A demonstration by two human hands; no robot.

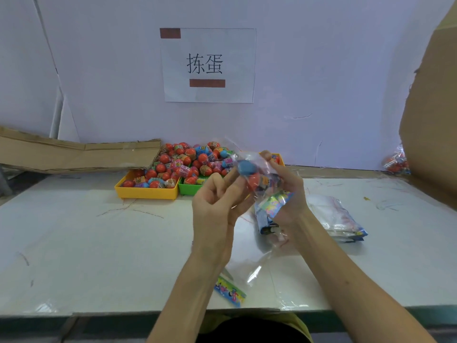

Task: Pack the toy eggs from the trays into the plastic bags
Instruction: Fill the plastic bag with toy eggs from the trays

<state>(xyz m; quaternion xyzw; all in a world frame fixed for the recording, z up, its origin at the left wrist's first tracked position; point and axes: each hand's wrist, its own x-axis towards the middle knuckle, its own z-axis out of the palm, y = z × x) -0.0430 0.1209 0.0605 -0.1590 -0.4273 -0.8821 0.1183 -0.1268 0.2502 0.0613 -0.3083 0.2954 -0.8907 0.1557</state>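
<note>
Above the table's middle, my right hand (284, 191) grips a clear plastic bag (268, 194) with a printed header. Inside it sit a blue toy egg (247, 167) and a red toy egg (253, 181). My left hand (217, 201) has its fingers curled and pinches the bag's left side by the eggs. Behind my hands, a yellow tray (146, 191) and a green tray (189, 189) are heaped with red, blue and pink toy eggs (183, 162). A third yellow tray (280, 159) shows behind the bag.
A stack of empty plastic bags (338, 216) lies to the right on the white table (99, 243). A printed header strip (230, 293) lies near the front edge. Flattened cardboard (74, 154) lies at the back left; a cardboard box wall (430, 107) and a filled bag (395, 162) stand at the right.
</note>
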